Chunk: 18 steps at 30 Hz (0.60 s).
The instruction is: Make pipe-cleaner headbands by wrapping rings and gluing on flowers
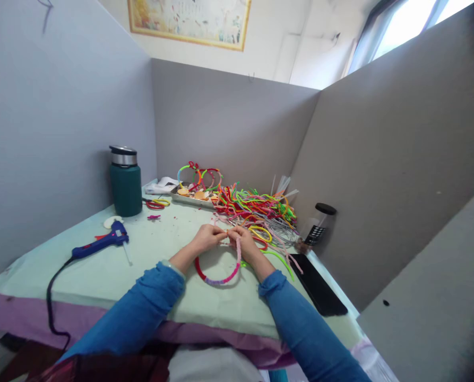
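A hoop wrapped in fuzzy pipe cleaner (220,281), red, lilac, magenta and pale pink in turn, hangs below my two hands over the table. My left hand (208,237) is closed in a pinch at the hoop's upper side. Close beside it, my right hand (240,240) pinches the top right of the ring, by the pale pink stretch. The fingertips of both hands nearly meet, with a small orange bit between them. What exactly lies under the fingers is too small to make out.
Tangled pipe cleaners (256,204) heap behind my hands, beside a metal tray (195,200) with finished-looking hoops (189,168). Leftward are a blue glue gun (101,243), scissors (159,203) and a green bottle (126,185). A black phone (319,286) and a clear jar (320,225) stand right.
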Tool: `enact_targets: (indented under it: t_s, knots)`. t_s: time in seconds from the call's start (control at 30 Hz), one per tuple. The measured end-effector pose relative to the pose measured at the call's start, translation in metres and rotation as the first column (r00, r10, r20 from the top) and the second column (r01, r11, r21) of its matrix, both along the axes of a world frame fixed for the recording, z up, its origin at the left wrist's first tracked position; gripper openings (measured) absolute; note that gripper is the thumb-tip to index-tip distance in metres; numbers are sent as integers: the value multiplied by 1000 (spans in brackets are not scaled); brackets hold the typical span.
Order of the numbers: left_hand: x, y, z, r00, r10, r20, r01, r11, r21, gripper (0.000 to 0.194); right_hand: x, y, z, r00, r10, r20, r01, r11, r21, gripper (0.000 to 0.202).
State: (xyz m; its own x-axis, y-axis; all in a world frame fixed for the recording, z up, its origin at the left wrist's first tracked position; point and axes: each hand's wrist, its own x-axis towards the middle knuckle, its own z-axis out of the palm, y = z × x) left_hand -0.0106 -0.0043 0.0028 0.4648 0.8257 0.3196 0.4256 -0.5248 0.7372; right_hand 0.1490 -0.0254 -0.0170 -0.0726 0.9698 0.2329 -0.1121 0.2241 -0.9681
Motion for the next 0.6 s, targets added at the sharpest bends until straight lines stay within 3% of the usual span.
enact_targets:
  t_s: [0.17,0.33,0.43,0.6]
  knots:
    - [2,-1,-2,998,15,-64,-11,998,68,34,-4,3,-2,996,-86,28,86,996,-20,13]
    - [3,-4,3,996,26,-79,-21,997,70,32,-4,2,1,976,-175,130,167,984,66,13]
    - [0,-2,2,1000,9,-19,-10,998,-57,34,1,-1,5,989,-74,127,64,995,79,9]
    - [-2,5,-3,996,-42,75,53,986,-160,37,9,-6,10,992,92,86,-101,989,105,22]
